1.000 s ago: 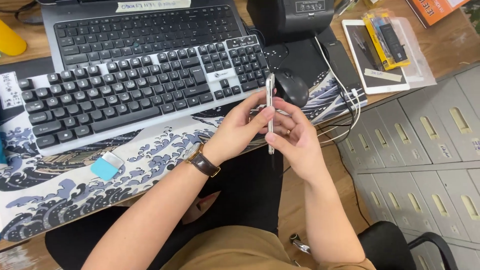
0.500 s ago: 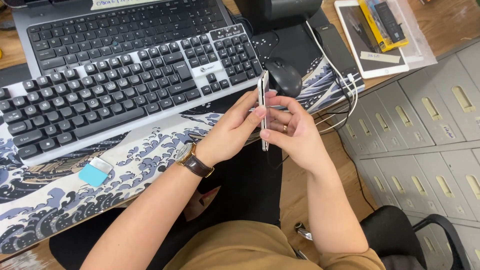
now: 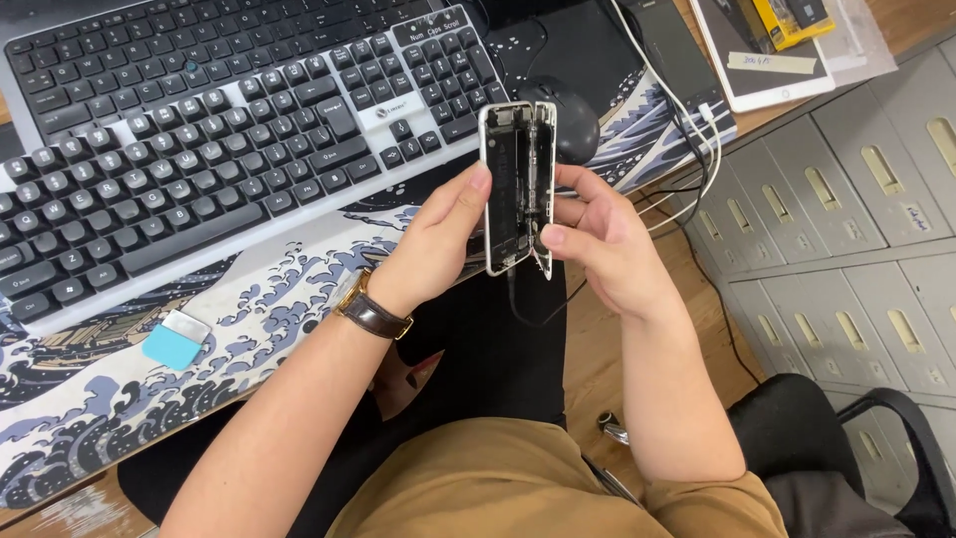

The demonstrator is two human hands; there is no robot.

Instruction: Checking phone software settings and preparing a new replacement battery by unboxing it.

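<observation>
I am looking down at a desk mat (image 3: 249,329) printed with blue and white waves, lying along the front edge of the desk. Near its front left part a small turquoise block (image 3: 175,339) with a grey top is resting, well apart from my hands. Two dark keyboards are sitting behind it, the nearer keyboard (image 3: 229,159) angled across the mat.

My left hand (image 3: 438,244), a brown-strapped watch (image 3: 370,311) on its wrist, is closing around the left edge of an opened phone (image 3: 516,184), thumb pressing the rim. I judge it is steadying the body upright so the inside faces me. I am holding the phone in the air just off the desk's front edge, above my lap, in front of a black mouse (image 3: 573,115).

The phone is showing a pale metal frame, dark parts and boards packed inside, and a second thin panel hinging away along its right side.

My right hand (image 3: 602,244) is gripping that right panel, fingers curling behind, seemingly keeping the two halves spread. White cables (image 3: 697,149) are trailing off the desk's right edge beside grey drawer fronts (image 3: 846,199).
</observation>
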